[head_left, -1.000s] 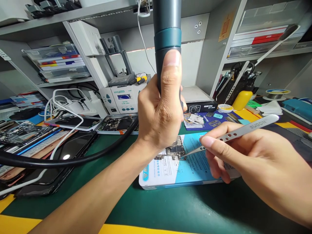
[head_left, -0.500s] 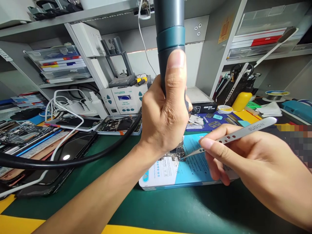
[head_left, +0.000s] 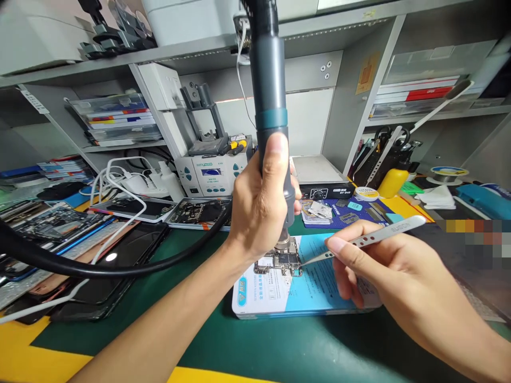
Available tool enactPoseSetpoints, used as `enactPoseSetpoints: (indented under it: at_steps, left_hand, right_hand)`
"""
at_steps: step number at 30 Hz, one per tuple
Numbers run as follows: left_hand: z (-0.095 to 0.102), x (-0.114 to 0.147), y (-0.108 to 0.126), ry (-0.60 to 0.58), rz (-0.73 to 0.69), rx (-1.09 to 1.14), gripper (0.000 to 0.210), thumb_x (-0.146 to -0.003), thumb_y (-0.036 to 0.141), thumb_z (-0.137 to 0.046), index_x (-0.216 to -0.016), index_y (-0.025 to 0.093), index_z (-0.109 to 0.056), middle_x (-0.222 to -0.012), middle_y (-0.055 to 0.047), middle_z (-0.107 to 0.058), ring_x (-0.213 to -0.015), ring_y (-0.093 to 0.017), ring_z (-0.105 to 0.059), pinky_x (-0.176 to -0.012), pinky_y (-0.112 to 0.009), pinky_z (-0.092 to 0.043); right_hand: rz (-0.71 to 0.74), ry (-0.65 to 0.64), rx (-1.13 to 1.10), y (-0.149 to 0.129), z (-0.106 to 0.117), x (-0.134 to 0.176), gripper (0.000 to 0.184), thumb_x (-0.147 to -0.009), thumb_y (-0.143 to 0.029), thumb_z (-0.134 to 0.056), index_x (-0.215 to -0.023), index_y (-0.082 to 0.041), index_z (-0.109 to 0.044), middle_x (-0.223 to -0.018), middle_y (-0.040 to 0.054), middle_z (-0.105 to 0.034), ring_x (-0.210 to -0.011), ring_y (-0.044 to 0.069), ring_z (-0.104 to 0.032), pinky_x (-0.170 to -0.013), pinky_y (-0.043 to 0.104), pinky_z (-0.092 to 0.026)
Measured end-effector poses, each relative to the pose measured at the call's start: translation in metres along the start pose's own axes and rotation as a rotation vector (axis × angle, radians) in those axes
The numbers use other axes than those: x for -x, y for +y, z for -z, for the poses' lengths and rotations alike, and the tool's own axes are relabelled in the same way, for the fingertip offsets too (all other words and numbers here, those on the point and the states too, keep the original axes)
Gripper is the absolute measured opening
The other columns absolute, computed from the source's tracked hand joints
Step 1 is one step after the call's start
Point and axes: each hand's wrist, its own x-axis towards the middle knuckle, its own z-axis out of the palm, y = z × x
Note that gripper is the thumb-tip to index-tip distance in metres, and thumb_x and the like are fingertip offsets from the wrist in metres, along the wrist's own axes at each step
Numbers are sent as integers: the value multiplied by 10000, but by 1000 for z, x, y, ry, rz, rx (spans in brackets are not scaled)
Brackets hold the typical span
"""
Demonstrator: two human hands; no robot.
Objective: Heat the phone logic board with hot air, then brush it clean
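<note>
My left hand [head_left: 261, 199] is wrapped round the dark grey hot air gun [head_left: 270, 80], thumb up along its body. The gun stands upright, its metal nozzle pointing down just over a phone circuit board [head_left: 288, 259]. That board lies on a white and blue box [head_left: 319, 282]. Between the thumb and fingers of my right hand [head_left: 371, 260] is a pair of silver tweezers [head_left: 383, 233]. Their tip meets the right edge of the board; whether it grips anything there I cannot tell. Part of the board is hidden behind the nozzle and my left hand.
A black hose [head_left: 159, 266] curves across the left side over dismantled phones [head_left: 131, 250]. Behind stand a hot air station [head_left: 211, 173] and a black box-shaped device [head_left: 319, 183]. A tool holder [head_left: 367, 165] and a yellow bottle [head_left: 393, 182] are at the right, on the green mat [head_left: 319, 351].
The view has tilted up, so most things sit lower in the picture. More of the circuit board and the gun's nozzle now show. Both hands keep their holds.
</note>
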Motion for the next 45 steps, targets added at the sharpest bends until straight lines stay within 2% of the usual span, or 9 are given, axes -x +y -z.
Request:
enactPoseSetpoints:
  at_steps: [3,9,15,19,24,31,35,39,45]
  left_hand:
    - [0,-5,1,-55,37,60,561,-1091,790,-705,-954,246,-693,-714,10,-683,-574,-167,-711,-583,-320,-633]
    - [-7,-12,9,-142,145,200,503,-1033,763,-765,-1020,262,-717,-812,-7,-769,-564,-148,-667,-506,-292,-575]
    - [-3,-5,16,-155,245,193,775,-900,987,-762,-786,221,-738,-649,-37,-686,-514,-153,-619,-479,-296,-522]
    - [0,-11,19,-155,285,206,826,-870,1034,-740,-714,223,-728,-602,-42,-664,-479,-168,-612,-444,-307,-498]
    - [3,-14,22,-129,279,223,846,-872,1055,-715,-686,230,-699,-582,-29,-651,-443,-159,-593,-413,-296,-482]
    - [5,-6,10,-105,293,216,862,-860,1081,-697,-718,231,-689,-583,-25,-645,-441,-163,-584,-417,-310,-486]
    - [5,-4,11,-96,299,195,871,-843,1090,-701,-714,229,-681,-585,-32,-643,-453,-169,-585,-432,-318,-484]
    - [2,-2,17,-87,289,195,880,-854,1104,-660,-717,235,-677,-585,-31,-641,-446,-175,-582,-425,-328,-482]
    - [1,1,17,-70,285,218,882,-841,1095,-707,-714,222,-696,-580,-35,-652,-439,-173,-587,-428,-319,-478]
  right_hand:
    - [-47,6,-88,1,1,-4,765,-879,-831,-965,-497,-215,-723,-577,71,-702,-413,161,-615,-409,276,-513]
    - [-158,-11,-181,3,3,-6,677,-861,-809,-987,-681,-219,-707,-545,52,-708,-447,168,-612,-471,275,-498]
    - [-181,-1,-249,6,2,-1,635,-969,-802,-916,-777,-235,-703,-555,42,-727,-466,162,-591,-497,279,-477]
    - [-176,22,-285,14,1,1,586,-986,-750,-939,-803,-237,-723,-568,27,-728,-478,168,-595,-498,285,-488]
    - [-178,30,-291,11,2,0,578,-980,-737,-951,-797,-236,-727,-560,28,-723,-471,175,-604,-488,289,-493]
    - [-192,0,-220,-4,2,-3,656,-935,-813,-937,-728,-240,-694,-554,44,-710,-477,176,-608,-489,292,-497]
    - [-189,-14,-195,-4,1,-4,664,-962,-811,-916,-713,-234,-701,-552,49,-713,-472,173,-605,-494,296,-495]
    - [-162,-3,-187,2,0,-2,628,-970,-815,-907,-793,-243,-720,-554,30,-712,-464,183,-609,-483,304,-506]
    - [-78,51,-115,14,-3,4,563,-1091,-723,-832,-814,-237,-769,-597,25,-724,-456,187,-634,-469,314,-524]
